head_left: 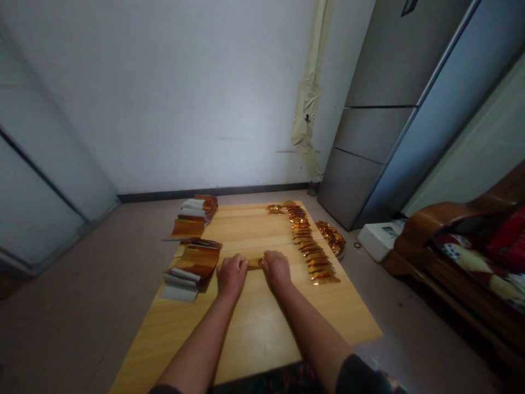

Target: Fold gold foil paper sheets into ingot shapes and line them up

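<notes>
Both my hands hold one strip of folded gold foil paper (pixel 255 264) low over the middle of the wooden table. At its left end my left hand (pixel 233 272) is closed, fingers curled round the paper. The right end is gripped by my right hand (pixel 276 268), also closed. Left of my hands lies a stack of gold foil sheets (pixel 199 259) with grey-white backing, and behind it a second stack of sheets (pixel 187 227). To the right, a long row of folded gold foil pieces (pixel 308 241) runs down the table. The fingertips are partly hidden.
The wooden table (pixel 262 323) stands before a white wall. On the floor at its right is a container of gold foil pieces (pixel 331 239). Farther right are a grey refrigerator (pixel 356 175), a white box (pixel 376 241) and a wooden sofa (pixel 447 224).
</notes>
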`<state>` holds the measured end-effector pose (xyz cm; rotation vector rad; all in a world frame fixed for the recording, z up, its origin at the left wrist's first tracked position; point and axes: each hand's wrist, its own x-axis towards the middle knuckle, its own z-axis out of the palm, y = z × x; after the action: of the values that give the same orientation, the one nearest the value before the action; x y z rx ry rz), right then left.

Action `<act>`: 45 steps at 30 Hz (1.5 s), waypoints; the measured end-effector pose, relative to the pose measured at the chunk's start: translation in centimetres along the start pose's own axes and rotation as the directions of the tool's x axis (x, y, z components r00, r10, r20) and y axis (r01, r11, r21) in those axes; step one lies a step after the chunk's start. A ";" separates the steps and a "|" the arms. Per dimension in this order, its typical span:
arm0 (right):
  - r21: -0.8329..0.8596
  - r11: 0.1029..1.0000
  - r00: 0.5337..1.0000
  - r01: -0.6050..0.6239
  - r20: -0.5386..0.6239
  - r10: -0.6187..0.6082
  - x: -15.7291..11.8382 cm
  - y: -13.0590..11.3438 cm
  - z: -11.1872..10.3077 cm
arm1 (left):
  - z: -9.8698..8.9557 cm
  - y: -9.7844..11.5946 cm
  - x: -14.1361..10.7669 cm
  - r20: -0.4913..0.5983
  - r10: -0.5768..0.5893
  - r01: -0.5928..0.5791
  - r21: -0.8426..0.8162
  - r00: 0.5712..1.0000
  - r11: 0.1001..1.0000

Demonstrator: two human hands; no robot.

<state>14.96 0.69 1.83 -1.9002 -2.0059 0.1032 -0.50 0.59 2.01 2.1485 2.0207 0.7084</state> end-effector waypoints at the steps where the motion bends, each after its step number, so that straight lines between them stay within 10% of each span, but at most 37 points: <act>1: -0.018 1.000 1.000 0.000 0.010 0.000 0.0 0.0 0.0 | 0.0 0.1 0.1 0.001 0.005 -0.005 0.016 1.000 1.000; 45: -0.127 0.991 0.992 -0.029 0.115 0.043 0.6 -0.8 -1.4 | 0.9 0.1 1.1 0.060 0.100 -0.112 0.251 0.993 0.962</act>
<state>14.63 0.90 3.47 -2.0527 -2.1002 0.1034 -0.01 1.80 1.55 2.4029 2.0844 0.4243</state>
